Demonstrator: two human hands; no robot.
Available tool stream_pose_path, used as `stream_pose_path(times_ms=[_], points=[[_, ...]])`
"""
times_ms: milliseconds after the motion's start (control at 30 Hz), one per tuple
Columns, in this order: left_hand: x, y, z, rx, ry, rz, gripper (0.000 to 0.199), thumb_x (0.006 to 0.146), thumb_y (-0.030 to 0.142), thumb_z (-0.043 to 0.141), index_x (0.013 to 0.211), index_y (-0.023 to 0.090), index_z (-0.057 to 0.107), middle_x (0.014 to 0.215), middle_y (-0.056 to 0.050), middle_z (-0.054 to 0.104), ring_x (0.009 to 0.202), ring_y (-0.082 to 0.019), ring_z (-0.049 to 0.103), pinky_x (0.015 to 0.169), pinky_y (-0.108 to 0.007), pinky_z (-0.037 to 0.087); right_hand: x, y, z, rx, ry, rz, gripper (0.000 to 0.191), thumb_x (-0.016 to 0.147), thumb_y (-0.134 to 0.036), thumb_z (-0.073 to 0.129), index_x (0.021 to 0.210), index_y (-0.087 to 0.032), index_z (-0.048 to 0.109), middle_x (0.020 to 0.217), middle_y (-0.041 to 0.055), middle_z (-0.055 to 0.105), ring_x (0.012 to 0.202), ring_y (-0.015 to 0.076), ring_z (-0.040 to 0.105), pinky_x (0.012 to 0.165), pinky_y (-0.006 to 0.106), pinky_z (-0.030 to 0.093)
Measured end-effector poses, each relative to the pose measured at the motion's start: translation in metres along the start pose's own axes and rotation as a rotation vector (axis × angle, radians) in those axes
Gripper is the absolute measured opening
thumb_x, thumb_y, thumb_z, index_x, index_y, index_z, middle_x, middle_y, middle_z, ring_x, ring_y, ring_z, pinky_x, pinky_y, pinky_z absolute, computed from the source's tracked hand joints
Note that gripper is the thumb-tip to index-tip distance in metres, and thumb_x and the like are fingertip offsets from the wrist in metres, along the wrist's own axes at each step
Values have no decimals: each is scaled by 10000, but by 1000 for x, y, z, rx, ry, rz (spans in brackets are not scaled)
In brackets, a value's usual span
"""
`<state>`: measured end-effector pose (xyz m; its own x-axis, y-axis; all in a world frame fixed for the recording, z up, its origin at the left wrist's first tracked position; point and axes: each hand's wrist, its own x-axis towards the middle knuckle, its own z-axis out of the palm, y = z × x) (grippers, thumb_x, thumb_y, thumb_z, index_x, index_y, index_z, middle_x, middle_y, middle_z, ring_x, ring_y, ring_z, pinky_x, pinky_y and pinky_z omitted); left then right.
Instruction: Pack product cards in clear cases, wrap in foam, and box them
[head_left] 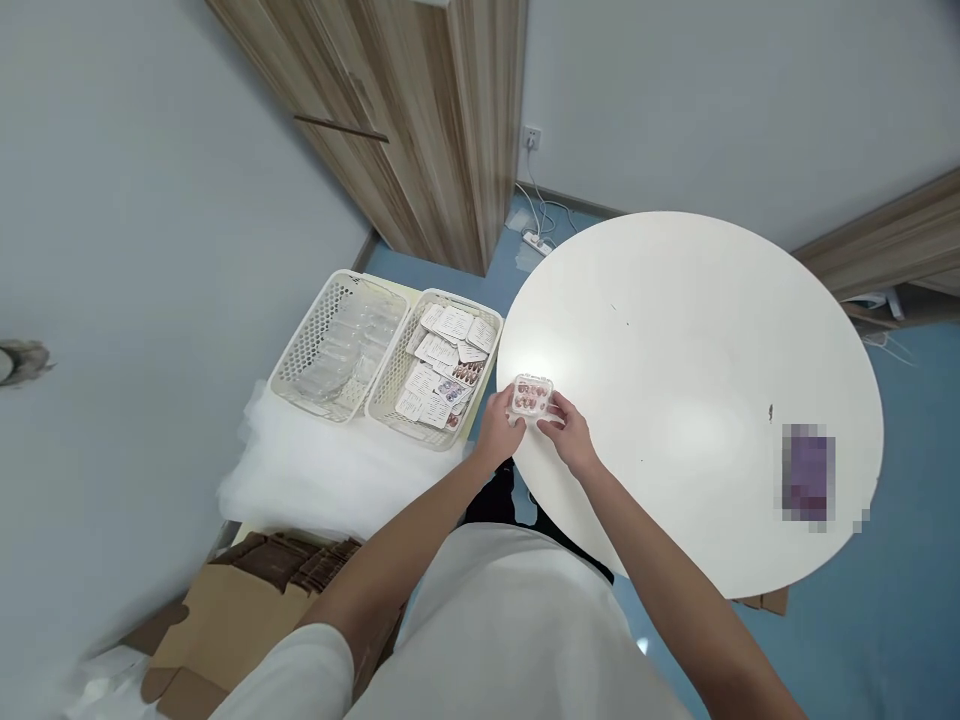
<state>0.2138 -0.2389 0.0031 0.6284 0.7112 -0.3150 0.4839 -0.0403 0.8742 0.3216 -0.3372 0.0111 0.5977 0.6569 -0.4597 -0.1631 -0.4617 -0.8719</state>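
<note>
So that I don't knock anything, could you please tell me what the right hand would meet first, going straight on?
The right hand would first meet the small clear box, which it seems to touch. Beyond, perhaps the card basket, though depth is unclear.

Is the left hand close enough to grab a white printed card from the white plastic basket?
Probably yes: the left hand is near the basket, whose open top leaves the cards uncovered. It holds a small clear plastic case, though, so might need to let go first.
</note>
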Motion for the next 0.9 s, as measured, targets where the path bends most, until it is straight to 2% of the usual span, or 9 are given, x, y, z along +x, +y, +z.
stream_pose_path(times_ms=[100, 233, 467, 700, 900], points=[[13, -2, 0, 29, -5, -46, 688, 675, 89, 531, 1314, 218, 310, 1205, -111, 366, 1098, -222, 448, 873, -353, 431, 12, 7, 5, -91, 22, -69, 605, 702, -266, 571, 1275, -246, 377, 1216, 81, 460, 1054, 206, 493, 835, 383, 452], [25, -6, -1, 53, -31, -68, 690, 670, 89, 528, 1316, 200, 312, 1195, -119, 362, 1102, -236, 438, 888, -363, 411, 25, 13, 8, -338, 51, -164, 651, 708, -327, 585, 1302, -240, 335, 1138, 84, 460, 973, 213, 509, 796, 394, 460], [27, -13, -4, 123, -76, -15, 678, 715, 122, 502, 1345, 210, 267, 1176, -109, 383, 1112, -238, 418, 915, -378, 383, 38, 22, 13, -760, 165, -248, 611, 742, -481, 523, 1261, -190, 385, 973, 89, 545, 930, 255, 494, 820, 440, 351], [25, -15, -3, 185, -83, 19, 689, 727, 106, 480, 1357, 220, 227, 1229, -104, 348, 1180, -243, 359, 987, -404, 316, 40, 40, 16, -851, 234, -351, 631, 770, -508, 461, 1283, -155, 359, 951, 101, 547, 892, 244, 476, 804, 391, 294], [25, -15, -2, 224, -88, 42, 696, 728, 111, 484, 1358, 232, 215, 1219, -102, 352, 1206, -255, 317, 1005, -430, 288, 39, 43, 17, -853, 237, -365, 672, 766, -509, 464, 1312, -143, 322, 947, 110, 541, 885, 254, 476, 800, 395, 283]])
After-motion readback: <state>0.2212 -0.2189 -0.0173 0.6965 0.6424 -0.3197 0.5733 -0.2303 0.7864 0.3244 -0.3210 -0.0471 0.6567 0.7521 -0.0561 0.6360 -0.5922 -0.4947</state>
